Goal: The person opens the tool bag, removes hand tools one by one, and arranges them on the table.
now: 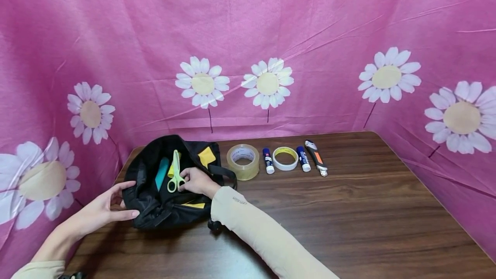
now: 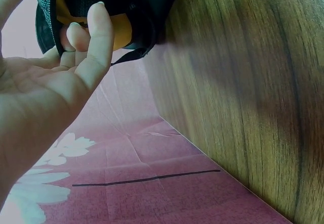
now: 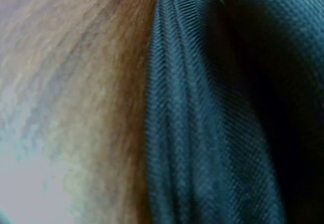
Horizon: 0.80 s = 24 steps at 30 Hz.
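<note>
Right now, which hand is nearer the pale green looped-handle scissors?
Right. The right hand pinches the scissors at their handle, inside the black fabric bag; the left hand holds the bag's left rim, farther away.

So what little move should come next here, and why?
I'd probably firm up the left hand on the black bag before shifting the right hand. The left hand holds the open bag's edge, and the right is inside at the pale green scissors' handle, so a slumping side might snag the scissors.
</note>
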{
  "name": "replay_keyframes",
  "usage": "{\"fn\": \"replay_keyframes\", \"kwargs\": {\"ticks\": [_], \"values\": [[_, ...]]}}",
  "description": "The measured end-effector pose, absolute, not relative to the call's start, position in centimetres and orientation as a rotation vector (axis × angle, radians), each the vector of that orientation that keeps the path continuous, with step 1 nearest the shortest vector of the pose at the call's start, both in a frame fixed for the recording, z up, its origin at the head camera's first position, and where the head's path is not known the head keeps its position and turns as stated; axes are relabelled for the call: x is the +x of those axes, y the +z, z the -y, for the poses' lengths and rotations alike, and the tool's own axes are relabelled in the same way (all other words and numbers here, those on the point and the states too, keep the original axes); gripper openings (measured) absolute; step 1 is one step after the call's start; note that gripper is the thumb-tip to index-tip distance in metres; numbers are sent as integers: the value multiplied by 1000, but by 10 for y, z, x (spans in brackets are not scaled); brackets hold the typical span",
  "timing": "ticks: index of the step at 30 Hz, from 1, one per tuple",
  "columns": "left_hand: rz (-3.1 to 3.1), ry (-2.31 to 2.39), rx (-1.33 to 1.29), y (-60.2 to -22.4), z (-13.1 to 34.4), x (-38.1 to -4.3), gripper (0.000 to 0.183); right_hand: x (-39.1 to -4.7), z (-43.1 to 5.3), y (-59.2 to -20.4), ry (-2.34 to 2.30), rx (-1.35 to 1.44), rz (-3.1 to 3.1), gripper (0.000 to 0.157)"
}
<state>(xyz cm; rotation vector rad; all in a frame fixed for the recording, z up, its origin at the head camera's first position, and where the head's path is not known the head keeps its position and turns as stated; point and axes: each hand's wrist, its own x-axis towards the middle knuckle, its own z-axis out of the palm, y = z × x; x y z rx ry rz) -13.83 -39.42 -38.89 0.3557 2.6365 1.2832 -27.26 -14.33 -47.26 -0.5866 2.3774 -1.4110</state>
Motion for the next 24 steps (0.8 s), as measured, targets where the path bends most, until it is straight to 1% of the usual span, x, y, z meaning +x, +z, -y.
{"fn": "replay_keyframes", "kwargs": {"ticks": [3, 7, 16, 24], "values": [[-2639, 1283, 359, -389, 393, -138, 80, -271, 141, -472, -1417, -618, -2375, 24], [-2651, 1276, 358, -388, 392, -139, 80, -270, 138, -471, -1441, -646, -2361, 18], [-2654, 1268, 382, -383, 390, -141, 79, -271, 137, -468, -1458, -673, -2362, 16], [-2680, 1229, 378, -383, 393, -138, 79, -270, 136, -450, -1408, -813, -2290, 23]]}}
